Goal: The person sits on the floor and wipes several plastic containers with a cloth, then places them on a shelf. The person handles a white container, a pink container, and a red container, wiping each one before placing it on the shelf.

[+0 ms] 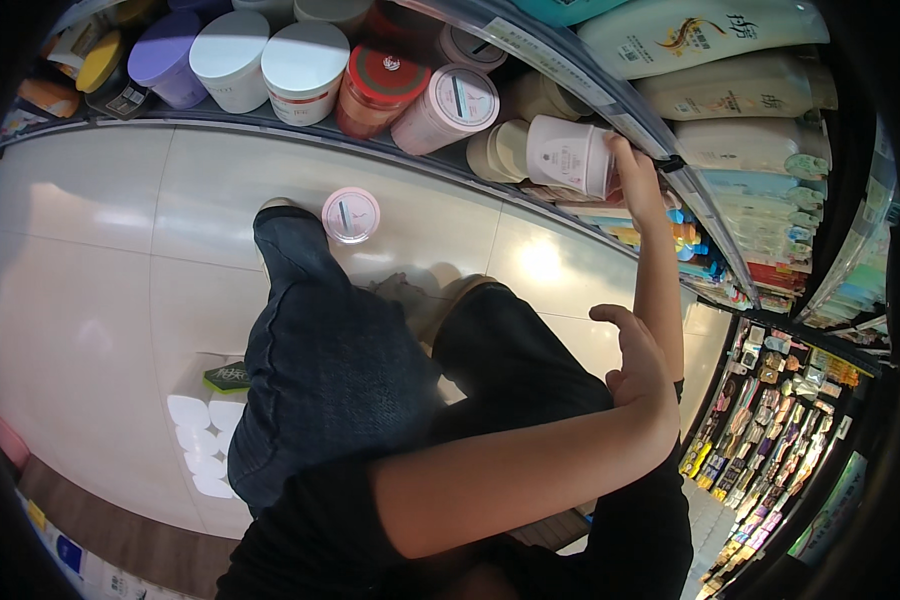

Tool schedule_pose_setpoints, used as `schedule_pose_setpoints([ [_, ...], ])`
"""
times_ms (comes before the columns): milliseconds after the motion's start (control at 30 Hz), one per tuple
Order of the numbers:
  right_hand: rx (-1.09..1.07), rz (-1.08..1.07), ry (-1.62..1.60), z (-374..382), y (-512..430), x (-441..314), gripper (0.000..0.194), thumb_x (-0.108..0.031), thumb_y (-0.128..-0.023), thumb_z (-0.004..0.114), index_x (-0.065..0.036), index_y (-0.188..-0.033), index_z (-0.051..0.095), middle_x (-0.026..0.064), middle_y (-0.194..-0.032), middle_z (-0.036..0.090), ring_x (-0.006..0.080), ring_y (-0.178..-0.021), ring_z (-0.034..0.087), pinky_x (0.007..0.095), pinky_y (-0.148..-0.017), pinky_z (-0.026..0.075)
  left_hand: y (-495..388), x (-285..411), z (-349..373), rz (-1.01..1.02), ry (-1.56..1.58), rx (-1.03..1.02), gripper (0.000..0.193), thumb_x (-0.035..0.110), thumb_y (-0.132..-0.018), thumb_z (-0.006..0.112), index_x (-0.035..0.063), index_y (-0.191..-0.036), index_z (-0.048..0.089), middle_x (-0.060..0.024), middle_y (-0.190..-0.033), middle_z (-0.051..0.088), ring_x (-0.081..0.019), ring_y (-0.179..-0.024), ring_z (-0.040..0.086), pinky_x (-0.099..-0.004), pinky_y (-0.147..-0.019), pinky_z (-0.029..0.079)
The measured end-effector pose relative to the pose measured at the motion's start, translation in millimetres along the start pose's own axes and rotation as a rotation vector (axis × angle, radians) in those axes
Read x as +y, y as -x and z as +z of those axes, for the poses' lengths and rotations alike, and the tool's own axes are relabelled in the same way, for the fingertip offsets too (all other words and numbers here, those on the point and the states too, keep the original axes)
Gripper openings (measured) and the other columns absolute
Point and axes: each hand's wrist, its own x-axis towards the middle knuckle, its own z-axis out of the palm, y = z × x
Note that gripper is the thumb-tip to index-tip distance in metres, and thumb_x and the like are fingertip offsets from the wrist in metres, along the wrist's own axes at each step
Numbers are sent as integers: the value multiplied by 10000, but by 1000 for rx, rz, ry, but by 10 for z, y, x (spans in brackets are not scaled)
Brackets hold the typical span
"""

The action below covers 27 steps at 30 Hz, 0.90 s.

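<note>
My right hand (634, 180) is on the wide end of a pale pink plastic jar (566, 155), which lies tilted at the lower shelf's front, beside cream-coloured jars (499, 154). My left hand (634, 356) is below it in the picture, holding nothing, its index finger extended and the other fingers partly curled. A similar pink-lidded jar (351, 215) stands on the floor by my shoe. Another pink jar (450, 109) leans on the shelf next to a red-lidded jar (381, 90).
White-lidded jars (305, 71) and a purple jar (166, 60) line the shelf. Bottles (720, 90) fill the shelf above its edge rail (607, 90). A pack of white paper rolls (206, 427) is on the tiled floor beside my leg. Hanging goods (769, 412) stand at the right.
</note>
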Motion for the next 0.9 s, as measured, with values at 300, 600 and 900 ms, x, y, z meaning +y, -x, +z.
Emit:
schedule_pose_setpoints([
  [300, 193, -550, 348, 462, -49, -100, 760, -485, -578, 798, 97, -1040, 639, 287, -946, 680, 406, -902, 676, 431, -837, 527, 37, -108, -18, 111, 10, -75, 430, 163, -908, 574, 223, -1331, 525, -51, -1235, 442, -262, -1218, 427, -599, -999, 366],
  [600, 273, -549, 306, 518, -39, -148, 690, -477, -581, 784, 93, -949, 659, 279, -870, 682, 398, -847, 684, 428, -802, 533, 68, -144, -26, 314, 11, -49, 441, 165, -861, 617, 219, -1294, 558, -65, -1186, 465, -269, -1182, 458, -608, -981, 383],
  [900, 228, -443, 389, 517, -34, -192, 709, -540, -593, 759, 100, -883, 668, 284, -841, 676, 403, -815, 680, 428, -785, 535, 173, -163, 3, 287, 57, -8, 452, 157, -853, 617, 209, -1298, 563, -68, -1231, 489, -276, -1194, 467, -607, -981, 389],
])
